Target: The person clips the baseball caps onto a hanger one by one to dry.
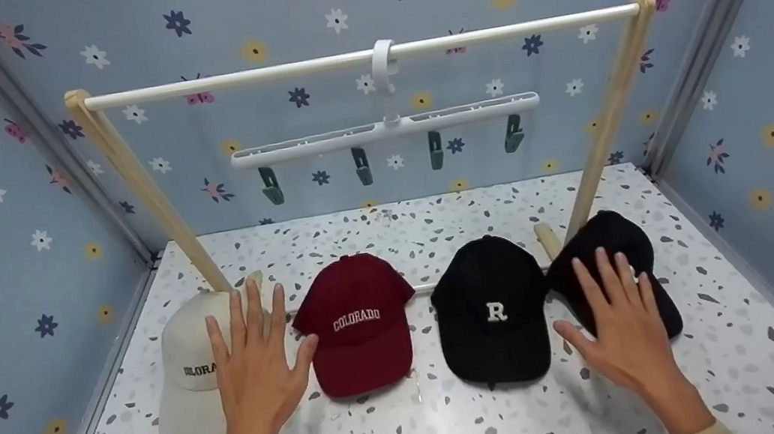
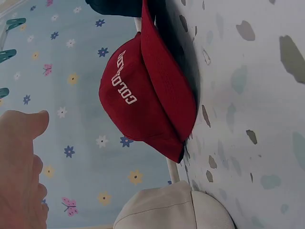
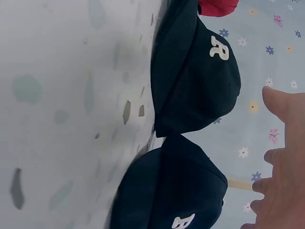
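Note:
My left hand [image 1: 258,379] is held with fingers spread above the table, in front of a cream baseball cap [image 1: 187,411] that it partly hides. Just right of it lies a maroon cap [image 1: 369,356] lettered COLORADO. Over a dark cap [image 1: 617,237] at the far right, my right hand [image 1: 623,335] has its fingers spread too. A black cap [image 1: 488,286] with a white R lies to the left of that hand. Both wrist views show the hands apart from the caps, holding nothing.
Behind the caps stands a wooden-legged rack with a white rail [image 1: 224,82]. From it hangs a white hanger [image 1: 316,144] with several green clips [image 1: 362,166]. The speckled white tabletop [image 1: 463,433] is enclosed by flowered blue walls [image 1: 7,263].

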